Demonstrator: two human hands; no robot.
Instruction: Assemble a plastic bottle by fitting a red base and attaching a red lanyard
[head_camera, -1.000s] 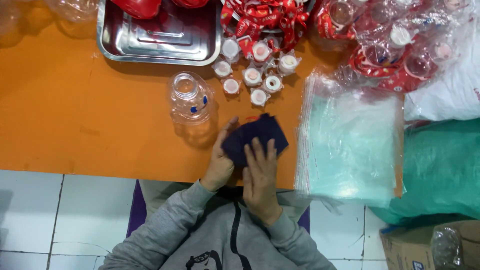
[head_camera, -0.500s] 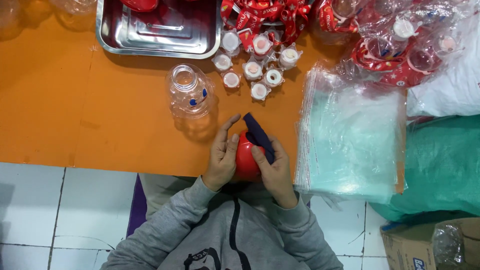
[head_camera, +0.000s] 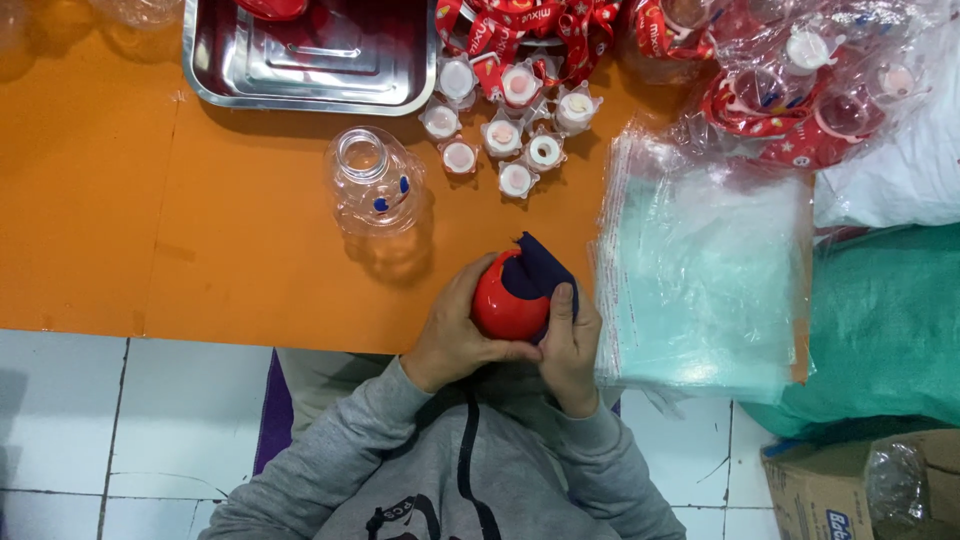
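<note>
My left hand (head_camera: 452, 338) cups a round red cap (head_camera: 503, 303) from the left and below, at the near edge of the orange table (head_camera: 150, 230). My right hand (head_camera: 570, 345) presses a dark navy cloth (head_camera: 540, 270) against the cap's right side, thumb on the cloth. Both hands are closed around these two things. A clear plastic bottle (head_camera: 375, 185) with small blue dots stands open-mouthed a little beyond my left hand.
A steel tray (head_camera: 310, 60) sits at the back. Several small white-lidded caps (head_camera: 500, 130) cluster beside it, with red printed ribbons (head_camera: 530, 25) behind. A stack of clear plastic bags (head_camera: 700, 270) lies to the right, then a green sack (head_camera: 880, 330) and a cardboard box (head_camera: 860, 490).
A second ago the navy cloth covered what my hands held. Now the cloth has been drawn to the right and the red cap shows, turned in my left hand.
</note>
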